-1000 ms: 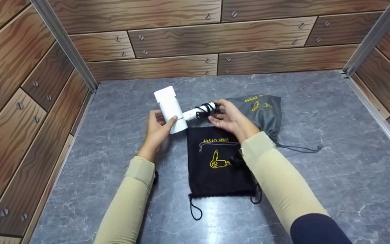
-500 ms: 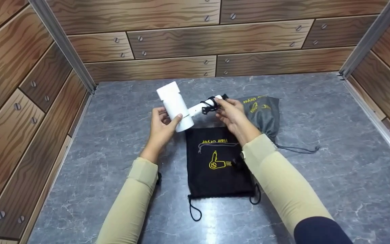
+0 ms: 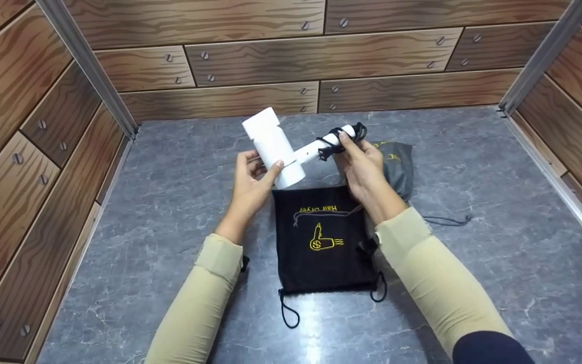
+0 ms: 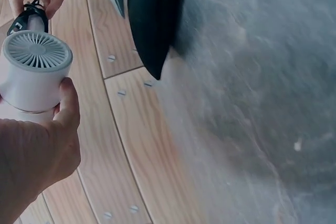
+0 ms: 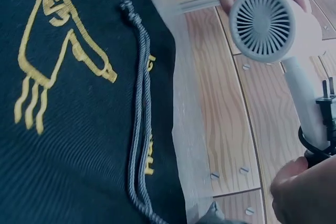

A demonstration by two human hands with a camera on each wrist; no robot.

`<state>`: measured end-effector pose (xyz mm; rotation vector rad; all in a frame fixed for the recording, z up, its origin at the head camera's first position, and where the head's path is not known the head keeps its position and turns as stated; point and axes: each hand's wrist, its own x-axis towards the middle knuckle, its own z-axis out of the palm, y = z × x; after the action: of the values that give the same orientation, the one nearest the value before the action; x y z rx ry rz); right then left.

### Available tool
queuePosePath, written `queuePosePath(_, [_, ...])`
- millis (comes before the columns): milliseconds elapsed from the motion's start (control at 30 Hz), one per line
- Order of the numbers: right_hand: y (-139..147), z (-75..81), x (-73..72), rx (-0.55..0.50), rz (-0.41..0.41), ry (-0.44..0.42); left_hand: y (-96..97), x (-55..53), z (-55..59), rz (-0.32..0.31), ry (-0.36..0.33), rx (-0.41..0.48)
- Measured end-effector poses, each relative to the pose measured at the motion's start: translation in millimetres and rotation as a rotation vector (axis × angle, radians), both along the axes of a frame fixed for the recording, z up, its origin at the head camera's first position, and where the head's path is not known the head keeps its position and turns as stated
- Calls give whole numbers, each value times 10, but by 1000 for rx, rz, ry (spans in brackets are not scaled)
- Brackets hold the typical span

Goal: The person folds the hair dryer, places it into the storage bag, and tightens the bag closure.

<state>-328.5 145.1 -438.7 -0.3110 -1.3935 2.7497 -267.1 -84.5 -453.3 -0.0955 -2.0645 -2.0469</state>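
A white hair dryer (image 3: 273, 144) is held up over the far part of the floor, barrel tilted, handle pointing right. My left hand (image 3: 251, 189) grips the barrel near its rear, thumb in front and fingers behind. The handle's end, wrapped in black cord (image 3: 357, 132), is pinched by my right hand (image 3: 367, 169). Both wrist views show the round slotted grille (image 4: 37, 50) at the rear; the two-pin plug (image 5: 326, 100) hangs beside the handle in the right wrist view. Below lies a flat black drawstring bag (image 3: 316, 270) with a yellow hair dryer print and "Hair Dryer" lettering.
Partly behind my right hand lies a grey drawstring bag (image 3: 401, 167), its cord (image 3: 447, 221) trailing right. A grey cord (image 3: 321, 214) lies across the black bag. Wood-patterned panels (image 3: 250, 63) enclose the grey marbled surface (image 3: 170, 202) at the back and sides.
Both hands have lifted the hair dryer up and to the right. The right hand has turned further round the handle's end, and more of the cord bundle shows. The bags stay put.
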Motion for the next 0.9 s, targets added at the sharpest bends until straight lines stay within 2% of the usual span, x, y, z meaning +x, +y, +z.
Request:
queuePosePath(200, [74, -35, 59, 15, -37, 87, 92, 23, 31, -18, -27, 15])
queuePosePath(300, [102, -35, 87, -5, -39, 85, 142, 24, 34, -35, -32, 18])
queuePosePath(400, [116, -23, 120, -75, -29, 76, 186, 14, 28, -50, -33, 4])
queuePosePath(533, [110, 0, 172, -128, -38, 82, 234, -10, 23, -37, -16, -17])
queuePosePath(733, [90, 66, 220, -117, -73, 78, 314, -6, 28, -39, 35, -40])
queuePosePath(900, [96, 137, 243, -130, -86, 65, 384, 49, 38, -47, 5, -11])
